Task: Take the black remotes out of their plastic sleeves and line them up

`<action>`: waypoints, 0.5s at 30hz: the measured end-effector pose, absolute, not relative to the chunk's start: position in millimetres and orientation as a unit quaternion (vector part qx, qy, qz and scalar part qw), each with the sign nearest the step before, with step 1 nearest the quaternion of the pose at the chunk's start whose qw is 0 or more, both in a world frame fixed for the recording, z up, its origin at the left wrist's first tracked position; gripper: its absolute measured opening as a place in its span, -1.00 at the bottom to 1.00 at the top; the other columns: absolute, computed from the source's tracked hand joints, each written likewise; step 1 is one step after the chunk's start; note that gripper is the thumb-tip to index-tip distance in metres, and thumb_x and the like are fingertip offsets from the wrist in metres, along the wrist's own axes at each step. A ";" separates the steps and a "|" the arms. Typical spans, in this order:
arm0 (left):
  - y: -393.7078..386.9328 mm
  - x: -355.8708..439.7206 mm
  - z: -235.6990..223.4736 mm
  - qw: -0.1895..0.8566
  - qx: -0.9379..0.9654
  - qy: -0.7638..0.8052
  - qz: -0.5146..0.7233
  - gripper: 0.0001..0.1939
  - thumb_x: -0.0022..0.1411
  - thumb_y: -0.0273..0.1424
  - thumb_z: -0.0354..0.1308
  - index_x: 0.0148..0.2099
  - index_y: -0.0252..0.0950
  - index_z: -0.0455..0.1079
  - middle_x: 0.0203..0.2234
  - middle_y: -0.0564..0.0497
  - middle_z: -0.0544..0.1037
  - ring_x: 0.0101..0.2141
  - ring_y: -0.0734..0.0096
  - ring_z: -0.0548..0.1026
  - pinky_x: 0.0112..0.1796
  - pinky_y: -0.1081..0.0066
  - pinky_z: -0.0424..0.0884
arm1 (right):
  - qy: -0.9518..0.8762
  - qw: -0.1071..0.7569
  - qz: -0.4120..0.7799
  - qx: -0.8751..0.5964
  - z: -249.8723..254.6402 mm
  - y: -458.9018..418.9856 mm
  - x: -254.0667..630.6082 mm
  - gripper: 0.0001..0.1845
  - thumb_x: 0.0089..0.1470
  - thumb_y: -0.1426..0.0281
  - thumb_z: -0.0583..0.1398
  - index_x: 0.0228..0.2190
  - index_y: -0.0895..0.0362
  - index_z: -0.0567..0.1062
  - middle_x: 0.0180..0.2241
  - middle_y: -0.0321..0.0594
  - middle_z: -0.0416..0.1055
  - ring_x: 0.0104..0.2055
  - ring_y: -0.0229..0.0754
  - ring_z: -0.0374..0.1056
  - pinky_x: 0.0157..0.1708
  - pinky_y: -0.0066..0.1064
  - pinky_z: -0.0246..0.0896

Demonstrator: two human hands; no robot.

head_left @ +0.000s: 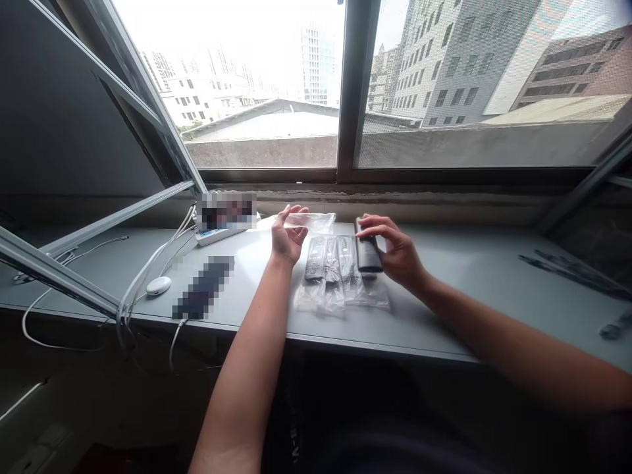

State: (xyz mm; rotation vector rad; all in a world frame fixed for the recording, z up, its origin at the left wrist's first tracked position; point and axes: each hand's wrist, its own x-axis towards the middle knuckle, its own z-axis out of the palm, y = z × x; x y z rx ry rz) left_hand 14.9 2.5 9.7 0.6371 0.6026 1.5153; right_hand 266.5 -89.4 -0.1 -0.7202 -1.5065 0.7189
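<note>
My left hand (289, 236), palm turned up, has its fingers curled on one end of a clear plastic bag (318, 222) that stretches to the right. My right hand (392, 243) grips a dark flat rectangular case (368, 253) by its upper part and right side; its exact kind does not show. Between and below the hands, several dark flat items in clear plastic bags (332, 260) lie side by side on the table. Their loose bag ends spread toward the front edge, beneath the held case.
The grey table (444, 309) runs under a window. At left are a white power strip (220, 234), white cables (143, 283), a round white puck (158, 286) and a blurred-out dark device (203, 289). Dark cords (567, 270) lie at right. Metal frame bars (118, 214) slant across the left.
</note>
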 end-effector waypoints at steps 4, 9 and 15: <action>3.4 15.2 8.6 0.643 0.279 0.267 0.662 -0.77 0.41 -0.22 0.30 -0.04 -0.26 0.61 -0.02 -0.14 0.72 -0.35 0.48 0.64 -0.41 0.54 0.52 | -0.665 0.614 0.291 -0.310 1.3 -94.1 262.1 -0.73 0.08 0.53 0.52 -0.31 -0.13 0.73 0.21 -0.17 0.50 0.54 0.23 0.11 0.43 0.31 0.21; 2.9 15.6 9.0 0.647 0.275 0.266 0.660 -0.76 0.42 -0.23 0.30 -0.03 -0.28 0.61 -0.02 -0.15 0.72 -0.33 0.47 0.65 -0.41 0.54 0.52 | -0.678 0.608 0.310 -0.273 0.2 -94.5 259.7 -0.64 0.04 0.51 0.57 -0.19 -0.12 0.73 0.23 -0.16 0.51 0.52 0.15 0.19 0.44 0.15 0.26; 2.4 15.0 10.1 0.649 0.271 0.262 0.661 -0.76 0.40 -0.23 0.31 -0.04 -0.29 0.61 -0.05 -0.13 0.72 -0.36 0.49 0.64 -0.43 0.55 0.52 | -0.677 0.591 0.346 -0.271 -7.2 -92.1 261.8 -0.45 0.01 0.35 0.61 0.03 -0.08 0.66 0.18 -0.09 0.59 0.41 0.17 0.38 0.39 0.12 0.35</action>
